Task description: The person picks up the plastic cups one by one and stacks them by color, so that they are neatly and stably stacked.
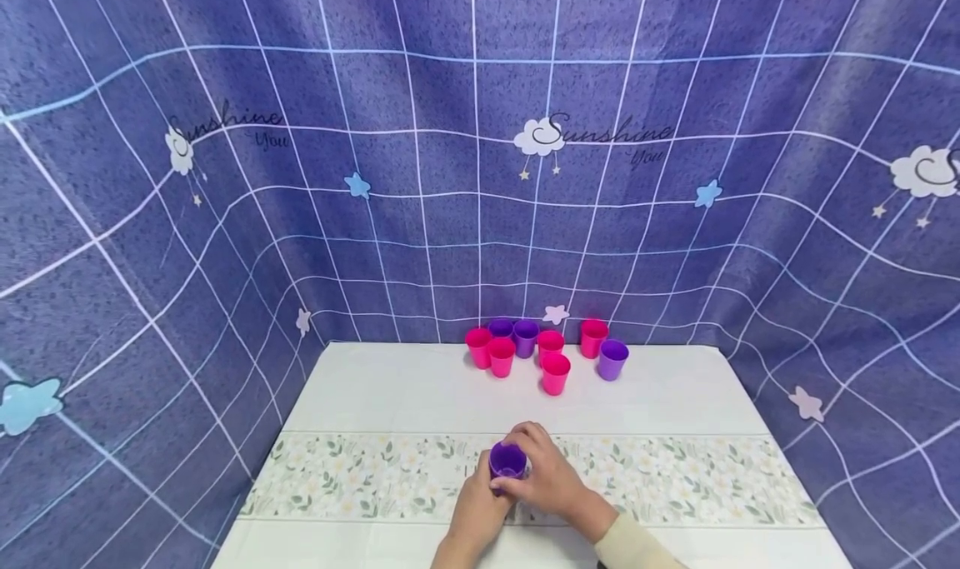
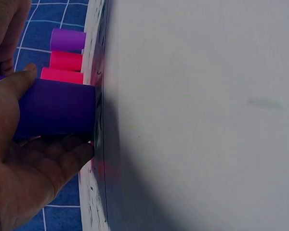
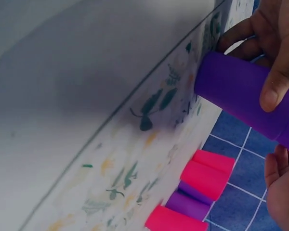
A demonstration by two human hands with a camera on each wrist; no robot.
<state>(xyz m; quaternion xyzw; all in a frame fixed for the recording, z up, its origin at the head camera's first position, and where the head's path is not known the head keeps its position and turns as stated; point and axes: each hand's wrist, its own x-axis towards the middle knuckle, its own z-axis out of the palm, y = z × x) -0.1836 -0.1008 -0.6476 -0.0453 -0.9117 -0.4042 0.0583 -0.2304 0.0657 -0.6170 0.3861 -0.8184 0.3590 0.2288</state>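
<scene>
Left hand: the left hand [image 1: 477,506] reaches in from the near edge, thumb and fingers wrapped around the purple cup's side.
Right hand: the right hand [image 1: 550,476], in a pale sleeve [image 1: 637,544], bends inward from the near right, thumb and fingers gripping the rim.
Purple cup: the purple cup [image 1: 508,462] is upright, roughly midway between the counter's [image 1: 375,386] side edges, on its floral band [image 1: 352,473].
Far edge: five pink cups [image 1: 555,374] and three other purple cups [image 1: 612,360] stand there, before a blue curtain [image 1: 450,219].
</scene>
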